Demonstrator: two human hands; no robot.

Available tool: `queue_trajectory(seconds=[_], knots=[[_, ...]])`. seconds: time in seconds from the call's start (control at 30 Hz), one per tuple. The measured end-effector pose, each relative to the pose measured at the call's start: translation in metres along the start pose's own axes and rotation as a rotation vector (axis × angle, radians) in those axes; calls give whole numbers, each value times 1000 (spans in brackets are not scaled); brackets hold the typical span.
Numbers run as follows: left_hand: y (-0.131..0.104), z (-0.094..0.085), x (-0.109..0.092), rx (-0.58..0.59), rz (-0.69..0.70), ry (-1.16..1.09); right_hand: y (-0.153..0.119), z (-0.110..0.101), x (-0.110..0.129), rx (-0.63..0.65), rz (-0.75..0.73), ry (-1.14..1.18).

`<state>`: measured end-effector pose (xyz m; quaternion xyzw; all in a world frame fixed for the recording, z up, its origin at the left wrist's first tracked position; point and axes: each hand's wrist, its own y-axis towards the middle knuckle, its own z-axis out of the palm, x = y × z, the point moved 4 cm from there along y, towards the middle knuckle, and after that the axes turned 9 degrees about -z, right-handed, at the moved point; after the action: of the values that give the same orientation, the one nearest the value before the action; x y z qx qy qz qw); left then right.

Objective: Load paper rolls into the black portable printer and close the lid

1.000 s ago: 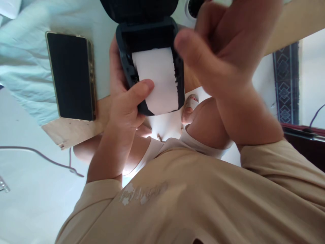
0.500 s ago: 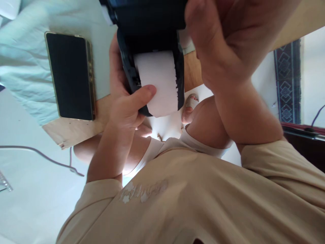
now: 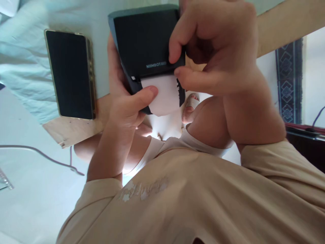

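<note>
A black label printer (image 3: pixel 149 42) marked NIIMBOT is held up in front of me, its lid down. From the slot below the lid a strip of white label paper (image 3: pixel 162 98) hangs out. My left hand (image 3: pixel 127 101) wraps the printer's left side, its thumb pressing on the paper. At the right side, my right hand (image 3: pixel 215 51) has a bent index finger on the lid and its thumb by the lid's lower edge, next to the paper. Its other fingers are curled and partly hidden.
Left of the printer, a phone (image 3: pixel 71 74) in a clear case lies on the pale green cloth (image 3: pixel 25 67) over a wooden table (image 3: pixel 71 130). A grey cable (image 3: pixel 38 150) runs at the lower left. My legs and a sandalled foot (image 3: pixel 190 106) are below the table edge.
The printer's lid has swung down from open to closed over the paper roll. My right hand has shifted, its index finger and thumb now at the lid's right edge. My left hand keeps its hold.
</note>
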<state>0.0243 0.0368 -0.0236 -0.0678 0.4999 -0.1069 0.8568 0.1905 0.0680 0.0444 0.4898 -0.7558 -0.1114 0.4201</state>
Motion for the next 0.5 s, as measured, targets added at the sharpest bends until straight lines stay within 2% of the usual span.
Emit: queue_trajectory(seconds=[0.27,0.5], knots=[[2,-3,3,78,77,27,-1,2,-1,50,98,60],[1,-2,-2,117,33,36,-2,7,-4,-70,132,194]])
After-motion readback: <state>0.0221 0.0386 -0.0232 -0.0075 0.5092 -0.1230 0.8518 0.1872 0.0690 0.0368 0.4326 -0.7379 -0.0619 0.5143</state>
